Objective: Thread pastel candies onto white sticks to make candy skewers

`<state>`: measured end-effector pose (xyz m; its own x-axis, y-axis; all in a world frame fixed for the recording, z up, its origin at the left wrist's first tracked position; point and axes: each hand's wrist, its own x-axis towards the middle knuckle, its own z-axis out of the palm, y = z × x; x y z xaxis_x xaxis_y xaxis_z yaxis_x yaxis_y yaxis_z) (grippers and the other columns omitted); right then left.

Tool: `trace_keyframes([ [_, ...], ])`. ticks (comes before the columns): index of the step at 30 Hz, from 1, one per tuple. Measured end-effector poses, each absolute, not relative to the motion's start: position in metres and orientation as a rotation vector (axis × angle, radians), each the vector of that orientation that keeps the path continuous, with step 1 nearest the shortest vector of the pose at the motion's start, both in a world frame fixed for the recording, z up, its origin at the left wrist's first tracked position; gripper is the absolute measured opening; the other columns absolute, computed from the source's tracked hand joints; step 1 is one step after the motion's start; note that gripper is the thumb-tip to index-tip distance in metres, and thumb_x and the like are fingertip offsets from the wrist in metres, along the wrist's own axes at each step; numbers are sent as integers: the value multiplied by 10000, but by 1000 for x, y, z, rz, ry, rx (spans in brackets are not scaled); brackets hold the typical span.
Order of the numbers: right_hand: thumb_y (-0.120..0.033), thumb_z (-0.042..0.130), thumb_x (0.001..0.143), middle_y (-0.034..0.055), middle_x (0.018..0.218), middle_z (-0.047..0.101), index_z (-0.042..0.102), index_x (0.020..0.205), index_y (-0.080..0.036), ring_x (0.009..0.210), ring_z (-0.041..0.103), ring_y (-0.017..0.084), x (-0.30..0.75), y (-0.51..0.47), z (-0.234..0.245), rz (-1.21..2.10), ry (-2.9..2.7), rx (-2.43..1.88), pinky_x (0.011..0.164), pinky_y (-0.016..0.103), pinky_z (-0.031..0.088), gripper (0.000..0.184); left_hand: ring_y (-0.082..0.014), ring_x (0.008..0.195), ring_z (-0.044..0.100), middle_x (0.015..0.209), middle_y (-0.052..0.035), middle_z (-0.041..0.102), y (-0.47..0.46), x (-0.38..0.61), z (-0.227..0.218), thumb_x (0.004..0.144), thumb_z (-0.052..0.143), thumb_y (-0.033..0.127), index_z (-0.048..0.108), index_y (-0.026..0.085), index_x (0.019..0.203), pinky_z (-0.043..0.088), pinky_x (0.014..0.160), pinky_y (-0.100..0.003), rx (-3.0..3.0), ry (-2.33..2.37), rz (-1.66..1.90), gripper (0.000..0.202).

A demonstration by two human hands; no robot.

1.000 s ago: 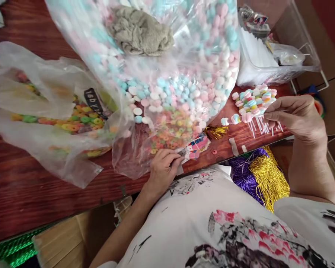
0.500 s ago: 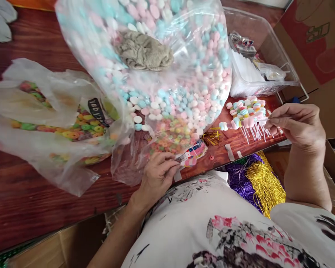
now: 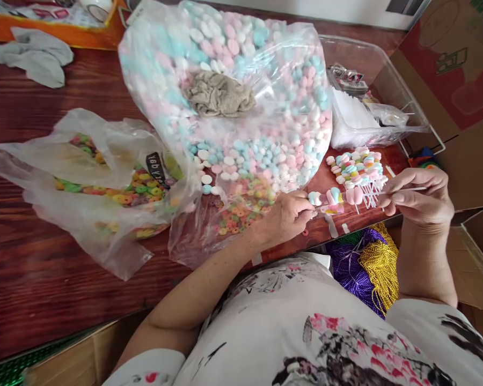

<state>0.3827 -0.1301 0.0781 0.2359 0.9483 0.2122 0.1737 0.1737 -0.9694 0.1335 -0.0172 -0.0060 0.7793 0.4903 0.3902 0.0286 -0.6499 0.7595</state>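
Observation:
My right hand [image 3: 418,201] pinches a thin white stick, and pastel candies [image 3: 338,195] are threaded on it, pointing left. My left hand [image 3: 287,214] is closed at the stick's left tip, its fingertips touching the end candy. Just behind the stick lies a pile of finished candy skewers [image 3: 356,163] on the dark wooden table [image 3: 44,279]. A big clear bag of pink, blue and white candies [image 3: 245,102] stands behind my left hand, with a beige cloth [image 3: 219,94] on it.
A second clear bag with colourful ring candies [image 3: 104,187] lies at the left. A clear plastic tray [image 3: 370,107] with white sticks stands at the right rear, beside a cardboard box [image 3: 462,80]. Purple and gold tinsel cords [image 3: 366,268] hang below the table edge. Grey cloth [image 3: 36,56] lies far left.
My left hand left the small printed wrapper at the table's edge and moved right to the tip of the candy stick. The view tilted up a little.

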Motion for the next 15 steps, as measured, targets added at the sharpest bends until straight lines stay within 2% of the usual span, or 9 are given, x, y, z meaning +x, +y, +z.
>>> trace_keyframes([
  [4, -380, 867, 638, 2, 467, 642, 697, 650, -212, 272, 453, 102, 380, -120, 68, 772, -1137, -1104, 272, 225, 359, 239, -124, 639, 540, 675, -34, 607, -13, 144, -3, 839, 489, 46, 659, 146, 634, 443, 642, -268, 2199, 376, 655, 285],
  [7, -322, 818, 711, -24, 521, 624, 673, 708, -203, 349, 487, 93, 370, -111, 62, 471, -1038, -1164, 327, 224, 373, 188, -163, 702, 551, 707, -55, 596, -9, 148, -3, 781, 523, 26, 670, 146, 617, 468, 687, -314, 2366, 530, 528, 250],
  [9, -307, 790, 745, -35, 552, 604, 665, 751, -203, 389, 508, 96, 366, -110, 57, 258, -1003, -1229, 364, 235, 392, 163, -225, 836, 561, 790, -89, 600, -9, 147, -3, 764, 567, 48, 689, 151, 614, 490, 754, -379, 2486, 635, 485, 219],
  [11, -354, 760, 781, -41, 553, 578, 648, 760, -208, 395, 503, 98, 365, -113, 53, 140, -1005, -1301, 379, 246, 399, 186, -278, 985, 537, 937, -119, 610, -10, 144, -2, 775, 609, 87, 713, 161, 628, 498, 828, -443, 2546, 672, 506, 195],
  [13, -402, 721, 817, -37, 540, 555, 632, 752, -210, 407, 510, 107, 365, -119, 51, 71, -1009, -1378, 383, 255, 388, 221, -294, 1074, 511, 1068, -121, 611, -11, 140, 0, 792, 638, 113, 730, 170, 653, 490, 884, -470, 2534, 670, 567, 176],
  [15, -404, 698, 834, -27, 538, 548, 622, 723, -210, 416, 524, 118, 362, -125, 53, -7, -985, -1392, 377, 265, 367, 236, -271, 1050, 536, 1059, -104, 632, -11, 132, 2, 800, 665, 131, 736, 173, 680, 485, 893, -451, 2447, 672, 628, 146],
])
